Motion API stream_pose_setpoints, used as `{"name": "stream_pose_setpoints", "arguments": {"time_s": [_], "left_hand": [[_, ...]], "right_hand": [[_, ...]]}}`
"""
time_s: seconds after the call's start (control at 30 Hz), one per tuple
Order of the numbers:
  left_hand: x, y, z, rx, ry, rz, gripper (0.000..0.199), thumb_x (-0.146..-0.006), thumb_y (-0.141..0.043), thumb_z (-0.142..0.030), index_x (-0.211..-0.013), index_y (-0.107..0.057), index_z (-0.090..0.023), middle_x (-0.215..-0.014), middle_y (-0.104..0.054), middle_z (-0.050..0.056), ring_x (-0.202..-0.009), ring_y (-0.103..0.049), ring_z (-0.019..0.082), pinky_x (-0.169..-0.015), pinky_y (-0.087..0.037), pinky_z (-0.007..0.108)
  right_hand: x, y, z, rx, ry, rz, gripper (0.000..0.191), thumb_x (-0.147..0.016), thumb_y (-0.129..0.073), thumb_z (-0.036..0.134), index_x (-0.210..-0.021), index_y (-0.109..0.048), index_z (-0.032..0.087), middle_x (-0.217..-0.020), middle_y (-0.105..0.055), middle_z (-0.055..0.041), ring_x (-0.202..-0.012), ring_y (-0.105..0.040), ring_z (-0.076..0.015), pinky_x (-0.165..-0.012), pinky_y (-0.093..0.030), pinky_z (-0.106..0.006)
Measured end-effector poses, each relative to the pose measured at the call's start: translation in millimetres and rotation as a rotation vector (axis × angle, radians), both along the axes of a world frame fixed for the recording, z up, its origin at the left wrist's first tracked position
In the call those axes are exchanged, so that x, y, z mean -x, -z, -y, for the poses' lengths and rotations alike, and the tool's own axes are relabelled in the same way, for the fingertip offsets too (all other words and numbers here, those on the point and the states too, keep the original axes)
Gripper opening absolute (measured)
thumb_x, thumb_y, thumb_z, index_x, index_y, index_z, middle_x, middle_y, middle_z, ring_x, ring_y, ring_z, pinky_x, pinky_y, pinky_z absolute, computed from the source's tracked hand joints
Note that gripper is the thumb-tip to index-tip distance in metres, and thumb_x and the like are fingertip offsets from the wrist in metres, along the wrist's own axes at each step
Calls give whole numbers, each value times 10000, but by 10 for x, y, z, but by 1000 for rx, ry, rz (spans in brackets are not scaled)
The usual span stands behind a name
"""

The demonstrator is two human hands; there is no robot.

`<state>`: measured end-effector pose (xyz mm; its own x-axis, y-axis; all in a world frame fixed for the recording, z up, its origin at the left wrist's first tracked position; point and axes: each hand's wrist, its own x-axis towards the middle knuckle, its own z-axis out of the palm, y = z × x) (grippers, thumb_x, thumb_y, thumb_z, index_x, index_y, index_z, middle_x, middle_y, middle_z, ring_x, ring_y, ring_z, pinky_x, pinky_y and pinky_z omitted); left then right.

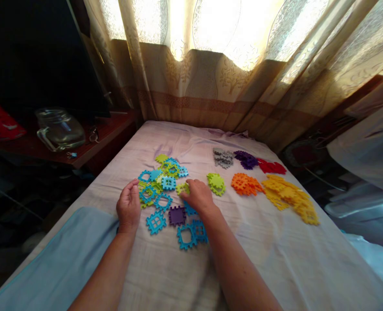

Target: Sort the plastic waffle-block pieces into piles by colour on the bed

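Note:
My right hand [199, 196] pinches a lime-green interlocking plastic tile [182, 188] at the right side of a mixed pile. My left hand [128, 206] rests on its edge at the left of that pile, fingers loosely curved, with nothing visible in it. The pile holds several blue tiles [168, 183] and lime-green ones, some with windows or round cut-outs. Nearer to me lie a purple solid tile [177, 215], a blue window tile [156, 222] and a blue round-holed tile [186, 236]. My right forearm partly covers blue tiles.
Sorted by colour on the right are lime-green [216, 184], orange [245, 184], yellow [290, 196], grey [223, 158], dark purple [245, 160] and red tiles [271, 166]. A blue cloth [71, 255] covers the sheet's left. A glass jug [60, 129] stands on a side table.

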<state>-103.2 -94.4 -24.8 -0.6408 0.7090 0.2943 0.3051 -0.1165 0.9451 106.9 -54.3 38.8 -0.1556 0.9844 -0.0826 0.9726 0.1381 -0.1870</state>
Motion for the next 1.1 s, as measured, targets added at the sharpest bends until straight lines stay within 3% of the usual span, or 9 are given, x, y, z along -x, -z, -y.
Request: {"name": "stream_pose_setpoints", "arguments": {"time_s": [0.17,0.3,0.43,0.63,0.73,0.93,1.0,1.1], "left_hand": [[-2,-4,13,10,11,-2,403,-872,-510,-494,-1080,-681,-194,-1153,-708,94,-1089,-646,221,-994,-471,377],[-5,-18,22,14,14,-19,412,-875,-508,-498,-1096,-676,-193,-1169,-702,96,-1096,-644,219,-998,-469,370],[-4,-23,23,27,12,-15,408,-876,-507,-492,-1095,-674,-191,-1173,-701,92,-1094,-643,211,-995,-470,360],[-21,-48,19,30,5,1,389,-869,-512,-484,-1077,-678,-201,-1152,-709,86,-1078,-649,213,-994,-473,367],[-23,-56,20,25,0,6,376,-864,-516,-470,-1067,-684,-202,-1133,-716,81,-1063,-654,210,-984,-480,365],[-4,-16,10,19,10,7,384,-885,-503,-463,-1091,-674,-188,-1157,-705,100,-1113,-641,218,-1013,-465,378],[-2,-8,5,12,11,11,390,-890,-498,-468,-1091,-672,-183,-1159,-703,105,-1118,-639,222,-1017,-464,384],[-9,-17,3,-5,14,5,374,-890,-501,-455,-1080,-673,-183,-1154,-706,100,-1109,-644,215,-1008,-472,372]], "right_hand": [[-75,14,-59,80,78,-110,438,-799,-670,462,-1154,-661,205,-1121,-696,-102,-1033,-637,-242,-811,-447,-305],[-195,-23,-113,-10,148,-231,269,-876,-590,329,-1119,-664,241,-1000,-723,-34,-939,-651,-178,-774,-435,-268],[-420,-98,-152,-94,285,-226,241,-912,-542,318,-1102,-672,251,-978,-724,-33,-909,-655,-180,-746,-436,-272],[-609,-174,-129,-191,377,-106,400,-949,-474,322,-1314,-578,195,-1234,-642,-124,-1112,-603,-247,-881,-452,-337],[-389,-173,-93,-208,221,-123,395,-961,-448,304,-1316,-583,199,-1273,-616,-126,-1154,-576,-241,-949,-437,-343],[267,20,-66,-149,-337,-138,461,-927,-544,377,-1370,-543,248,-1477,-474,-113,-1343,-422,-253,-1065,-363,-398],[348,73,-66,-130,-403,-113,486,-916,-562,395,-1383,-527,263,-1489,-458,-115,-1353,-407,-259,-1066,-355,-420],[313,93,-42,-109,-378,-108,449,-914,-559,360,-1349,-555,250,-1394,-545,-102,-1271,-482,-239,-1049,-364,-388]]}}
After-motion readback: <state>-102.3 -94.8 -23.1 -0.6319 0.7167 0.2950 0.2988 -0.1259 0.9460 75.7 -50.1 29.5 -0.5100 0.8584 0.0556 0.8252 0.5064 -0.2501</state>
